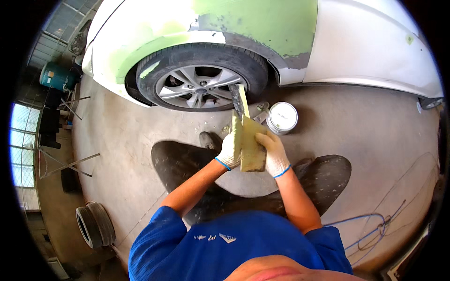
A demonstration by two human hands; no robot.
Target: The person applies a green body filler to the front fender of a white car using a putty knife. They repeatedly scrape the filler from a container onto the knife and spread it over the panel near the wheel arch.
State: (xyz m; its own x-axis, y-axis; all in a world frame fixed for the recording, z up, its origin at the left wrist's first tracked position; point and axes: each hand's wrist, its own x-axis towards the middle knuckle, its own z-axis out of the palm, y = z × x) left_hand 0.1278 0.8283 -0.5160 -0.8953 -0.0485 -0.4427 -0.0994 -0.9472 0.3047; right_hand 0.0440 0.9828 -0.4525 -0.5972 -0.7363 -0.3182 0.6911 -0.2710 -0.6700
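Left hand (228, 152): gloved, grasping the yellowish board (253, 152) at its left side.
Right hand (273, 152): gloved, gripping its right side.
Board: between both hands, near the wheel (200, 89).
Can (282, 117): on the floor (117, 140), near the right hand.

Right fingers (263, 140) partly hidden, seemingly behind the board (252, 157); car (361, 51) cut off.
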